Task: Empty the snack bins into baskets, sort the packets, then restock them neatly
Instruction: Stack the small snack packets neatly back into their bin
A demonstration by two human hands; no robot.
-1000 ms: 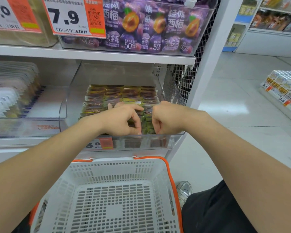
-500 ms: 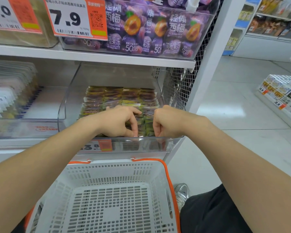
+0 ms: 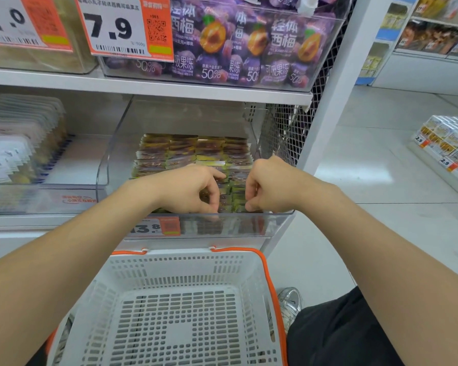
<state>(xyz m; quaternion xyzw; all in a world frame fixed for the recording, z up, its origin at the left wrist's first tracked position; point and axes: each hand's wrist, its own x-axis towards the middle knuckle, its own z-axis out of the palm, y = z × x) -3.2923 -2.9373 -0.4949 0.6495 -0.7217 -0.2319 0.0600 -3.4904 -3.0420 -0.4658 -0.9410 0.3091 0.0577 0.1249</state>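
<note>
Both hands reach into a clear bin [image 3: 222, 226] on the lower shelf [image 3: 37, 223], just above a white basket [image 3: 185, 262] with orange handles. The packets [image 3: 185, 151], green and brown, stand in tight rows inside the bin, filling its right part from front to back. The left hand [image 3: 188, 188] has its fingers [image 3: 214, 172] curled down over the front rows, thumb and fingers pinching a bunch of packets. The right hand [image 3: 265, 184], just beside it, is curled the same way and pinches packets at the front right corner. The print on the packets is too small to read.

An orange and white tag [image 3: 154, 227] on the bin front reads "13.8". In the bin above, purple pouches [image 3: 283, 46] read "轻体西梅", "可吸果冻" and "50%", with a plum pictured; their tag [image 3: 122, 27] reads "7.9" and "500g" and carries a QR code and barcode. Across the aisle, low shelf tags [image 3: 444, 161] read "2.9". A silver shoe [image 3: 290, 302] shows right of the basket.
</note>
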